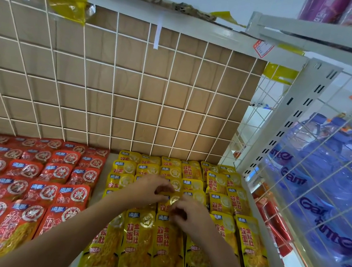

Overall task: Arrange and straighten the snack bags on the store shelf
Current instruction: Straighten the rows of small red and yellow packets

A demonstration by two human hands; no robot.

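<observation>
Yellow snack bags (139, 241) lie in overlapping rows on the right half of the shelf, red snack bags (37, 184) in rows on the left half. Both my hands are over the middle of the yellow rows. My left hand (148, 190) has curled fingers on the top edge of a yellow bag (174, 200) in the middle row. My right hand (188, 215) sits just right of it and below it, its fingers curled down on the same bag's edge. Both hands are blurred, so the exact grip is unclear.
A white wire grid with cardboard (121, 89) behind it forms the shelf's back. A white slotted upright (288, 122) and a wire side panel stand at the right, with blue bottle packs (327, 180) beyond. A bare strip of shelf (96, 192) separates red and yellow bags.
</observation>
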